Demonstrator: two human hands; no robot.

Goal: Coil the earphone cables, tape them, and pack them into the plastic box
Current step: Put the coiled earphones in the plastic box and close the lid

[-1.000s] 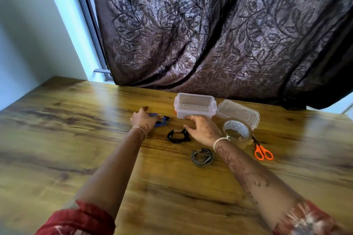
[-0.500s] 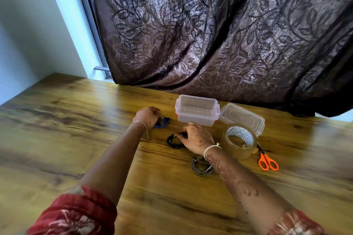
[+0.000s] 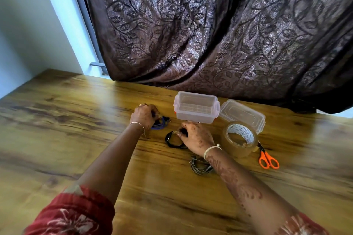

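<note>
This looks like a room in a home, set up beside a window. A heavy dark brown curtain with a woven leaf-and-vine pattern (image 3: 210, 34) hangs down to the far edge of a yellow-brown wood-grain worktop (image 3: 76, 120), with a grey metal window frame (image 3: 82, 15) and a plain pale wall (image 3: 23, 34) at its far left corner. The small household things near the worktop's far edge fit that: a clear plastic clip-lock storage box (image 3: 194, 115), its clear lid (image 3: 242, 114) lying beside it, a roll of brown packing tape (image 3: 236, 150) and orange-handled scissors (image 3: 268, 160).
</note>
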